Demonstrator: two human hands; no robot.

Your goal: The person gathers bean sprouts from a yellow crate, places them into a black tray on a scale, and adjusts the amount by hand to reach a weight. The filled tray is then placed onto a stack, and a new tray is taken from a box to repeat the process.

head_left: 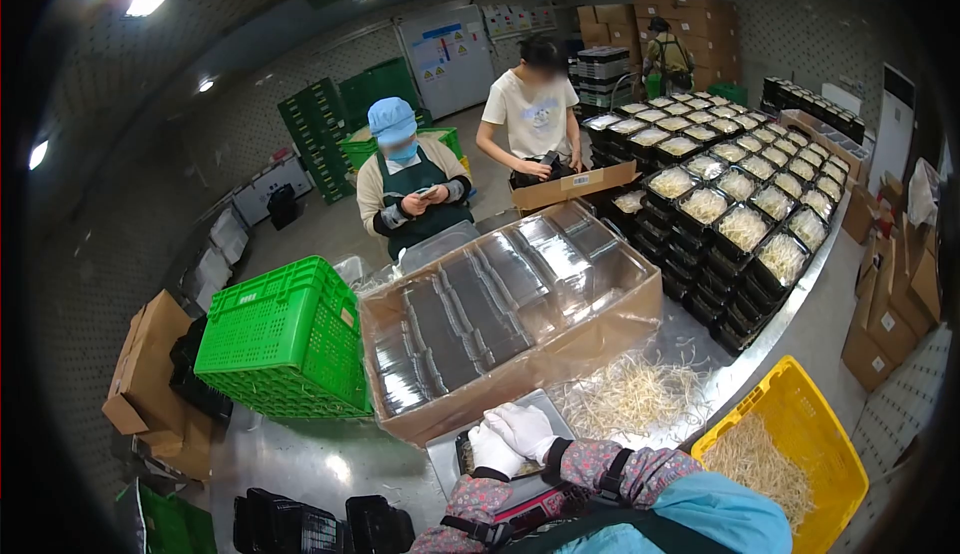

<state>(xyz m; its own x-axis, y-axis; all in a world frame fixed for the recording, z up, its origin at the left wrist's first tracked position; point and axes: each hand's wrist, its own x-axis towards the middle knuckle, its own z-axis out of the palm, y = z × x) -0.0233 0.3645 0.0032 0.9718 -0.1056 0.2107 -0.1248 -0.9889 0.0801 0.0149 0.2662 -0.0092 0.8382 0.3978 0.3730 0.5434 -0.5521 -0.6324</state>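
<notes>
The tray [463, 453] lay beneath left hand [495, 452] and right hand [523, 430], together; grip, long axis hidden; sprouts [632, 394] lay rightward, nearer the right.

Left hand [494, 451] and right hand [523, 428], white-gloved; sleeves [620, 467], grey-pink floral print with black bands; tray [463, 456] beneath the gloves, black; weighing scale [446, 472], silver-grey with a red-and-black panel; bean sprouts [635, 394] near the table's right edge, creamy white; punnets [745, 312] along that edge, black with whitish contents; basket [828, 439] beyond it, yellow; carton [605, 332], brown, its plastic lids [470, 304] clear with grey sheen; perforated crate [275, 324] toward the table's left edge, bright green; table [330, 459], silver-grey; co-worker's cap [391, 119], light blue; co-worker's apron [420, 179], dark green.
</notes>
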